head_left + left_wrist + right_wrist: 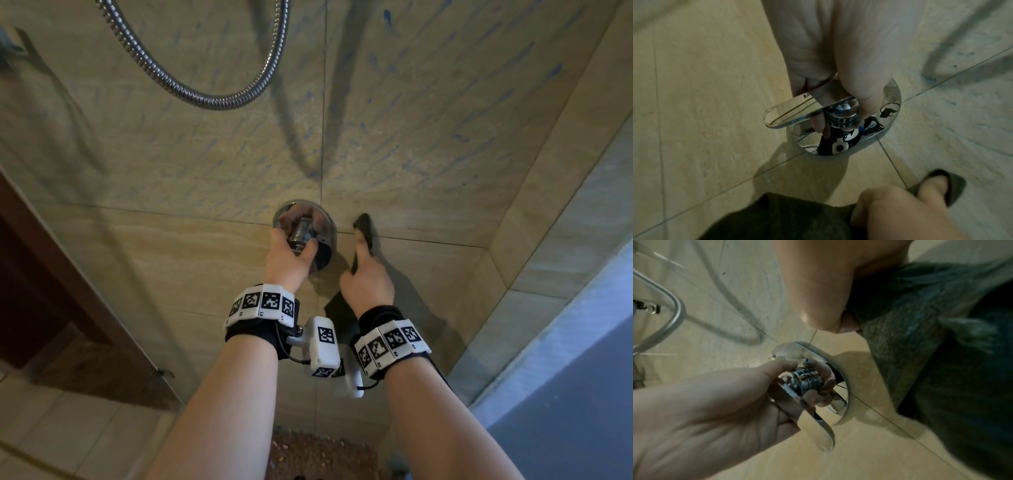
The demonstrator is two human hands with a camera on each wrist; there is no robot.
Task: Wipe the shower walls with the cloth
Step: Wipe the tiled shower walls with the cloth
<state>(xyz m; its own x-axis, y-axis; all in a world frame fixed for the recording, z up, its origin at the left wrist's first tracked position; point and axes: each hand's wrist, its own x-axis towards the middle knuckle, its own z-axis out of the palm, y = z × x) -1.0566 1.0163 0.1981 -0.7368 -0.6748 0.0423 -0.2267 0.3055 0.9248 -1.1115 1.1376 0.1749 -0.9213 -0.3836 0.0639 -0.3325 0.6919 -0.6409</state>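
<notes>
Honestly, the biggest worry is the wall itself: blue streaks run across the upper tiles, high above where my cloth sits now, and if I only work the low band I judge they will stay. The wall meets a side wall at the right corner, so a wide sweep to the right runs out there; to the left the tiles lie open as far as the dark wooden frame.

The shower hose hangs in a loop above the mixer. A stroke straight up could snag it and drag it across the tiles.

My left hand is curled round the chrome lever of the mixer plate, fingers wrapped behind the valve stem. If I lean on it while wiping, the lever could turn and, I'd guess, start water running over me and the cloth.

My right hand presses the dark cloth to the wall just right of the plate, thumb pinching its upper fold; the rest hangs below my wrist. That loose tail could catch on the plate's rim or lever as I pass. The plate's edge stands proud of the tile, so I need to go around it.
</notes>
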